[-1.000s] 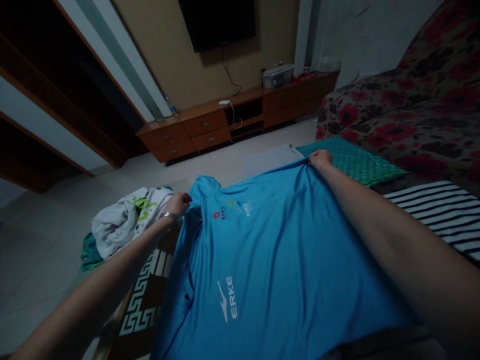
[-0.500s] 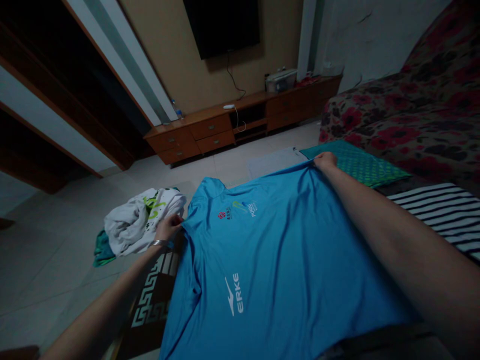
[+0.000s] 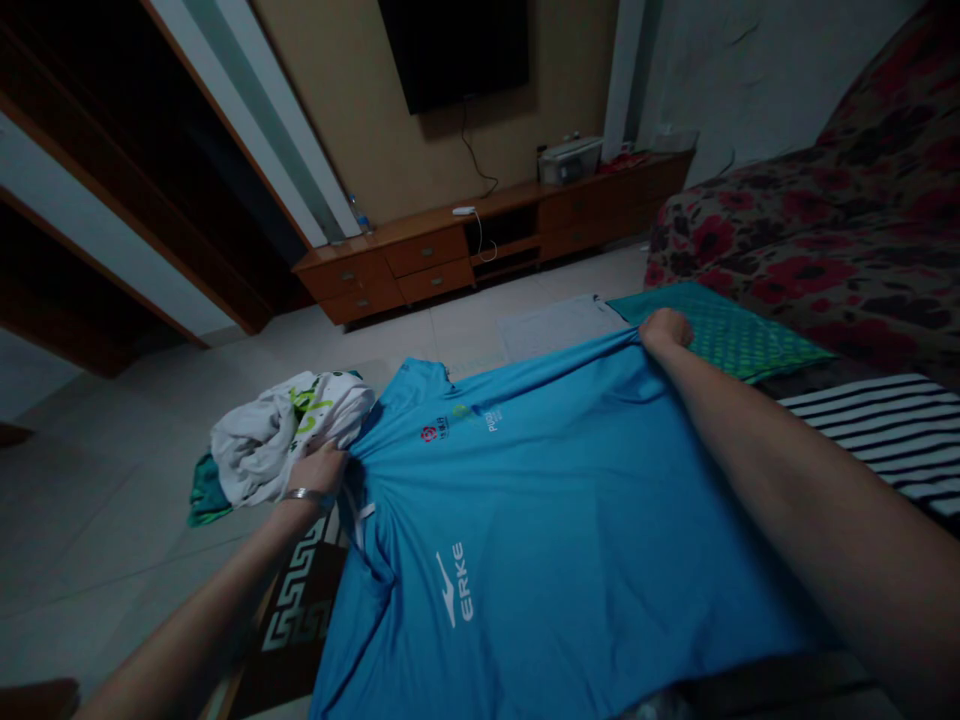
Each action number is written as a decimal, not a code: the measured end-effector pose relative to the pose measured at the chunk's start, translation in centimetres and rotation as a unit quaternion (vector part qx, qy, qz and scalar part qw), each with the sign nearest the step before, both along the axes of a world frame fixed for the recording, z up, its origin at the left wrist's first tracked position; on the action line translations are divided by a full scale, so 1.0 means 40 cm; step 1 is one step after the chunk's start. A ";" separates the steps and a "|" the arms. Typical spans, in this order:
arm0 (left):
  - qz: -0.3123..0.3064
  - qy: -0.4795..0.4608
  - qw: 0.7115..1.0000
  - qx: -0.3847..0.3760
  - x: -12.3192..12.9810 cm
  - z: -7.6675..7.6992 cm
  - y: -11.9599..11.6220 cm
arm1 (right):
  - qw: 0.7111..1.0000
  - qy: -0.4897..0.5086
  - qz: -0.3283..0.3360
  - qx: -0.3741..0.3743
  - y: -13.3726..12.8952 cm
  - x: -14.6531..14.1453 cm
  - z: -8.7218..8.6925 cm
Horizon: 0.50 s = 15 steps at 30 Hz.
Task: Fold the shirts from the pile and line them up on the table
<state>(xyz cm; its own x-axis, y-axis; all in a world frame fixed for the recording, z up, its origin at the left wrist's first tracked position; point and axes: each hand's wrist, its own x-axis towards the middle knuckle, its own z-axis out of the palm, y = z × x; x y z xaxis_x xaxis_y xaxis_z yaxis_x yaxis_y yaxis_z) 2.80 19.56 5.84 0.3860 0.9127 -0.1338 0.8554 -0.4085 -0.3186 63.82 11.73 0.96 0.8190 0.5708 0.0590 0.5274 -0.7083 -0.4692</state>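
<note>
We had the blue shirt (image 3: 525, 490) spread between our two hands, its long axis running roughly left to right: the collar end lay to the left, and the body stretched away toward the hem on the right. Our left hand (image 3: 319, 468) was the nearer to the collar; our right hand (image 3: 666, 330) was out at the far edge, toward the hem. The left grip was closed on cloth by the neck opening, and creases fanned out from it across the chest. The right grip was closed too, on a bunched bit of the far edge, with the edge drawn straight between the sleeve and that fist. Just beyond our left hand was a crumpled white garment (image 3: 259, 450); whether they touched, we could not tell. A green cloth (image 3: 750, 335) lay behind our right hand.
</note>
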 end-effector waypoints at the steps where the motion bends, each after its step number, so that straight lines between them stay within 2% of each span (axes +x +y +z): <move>1: 0.006 0.000 1.000 -0.004 0.026 0.010 0.004 | 1.000 -0.002 -0.009 -0.014 -0.002 -0.001 0.001; 3: 0.000 -0.015 1.000 0.000 0.094 0.026 0.017 | 0.999 -0.003 0.008 -0.035 -0.003 -0.004 0.005; 5: -0.018 -0.044 0.999 0.005 0.181 0.025 0.039 | 0.998 0.001 0.040 -0.045 -0.002 -0.008 0.009; 7: -0.032 -0.075 0.997 0.004 0.276 0.005 0.065 | 0.997 0.014 0.054 -0.046 0.000 -0.008 0.014; 10: -0.045 -0.109 0.993 -0.005 0.404 -0.045 0.101 | 0.996 0.037 0.069 -0.033 -0.001 0.006 0.025; 13: -0.042 -0.127 0.991 -0.014 0.479 -0.082 0.132 | 0.994 0.071 0.086 -0.009 -0.012 0.036 0.045; 15: -0.030 -0.138 0.990 -0.012 0.495 -0.085 0.157 | 0.992 0.076 0.094 0.019 -0.022 0.062 0.063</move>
<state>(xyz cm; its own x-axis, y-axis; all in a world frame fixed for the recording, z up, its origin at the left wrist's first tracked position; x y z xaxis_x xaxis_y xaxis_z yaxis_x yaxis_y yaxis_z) 22.59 25.82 2.44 0.4638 0.8851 -0.0377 0.8827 -0.4653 -0.0660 66.32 10.83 3.48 0.6990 0.7144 -0.0328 0.5700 -0.5843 -0.5777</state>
